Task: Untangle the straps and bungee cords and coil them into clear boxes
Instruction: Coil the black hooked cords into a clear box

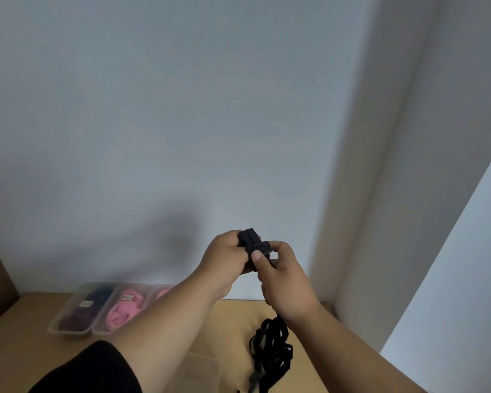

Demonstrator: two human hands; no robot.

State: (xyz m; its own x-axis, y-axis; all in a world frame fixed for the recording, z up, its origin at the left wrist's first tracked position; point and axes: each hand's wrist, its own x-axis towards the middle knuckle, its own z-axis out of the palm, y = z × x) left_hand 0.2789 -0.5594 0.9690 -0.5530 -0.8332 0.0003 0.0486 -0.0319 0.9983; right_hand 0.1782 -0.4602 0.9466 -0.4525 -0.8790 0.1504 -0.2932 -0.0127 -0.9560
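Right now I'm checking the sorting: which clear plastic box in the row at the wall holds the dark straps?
The leftmost clear box: its contents are dark navy and purple, while the box beside it holds pink coils.

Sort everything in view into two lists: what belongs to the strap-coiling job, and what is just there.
Job:
left hand and right hand, both gripping the black strap
filled boxes at the back left
empty box near the front

Just there:
table
wall
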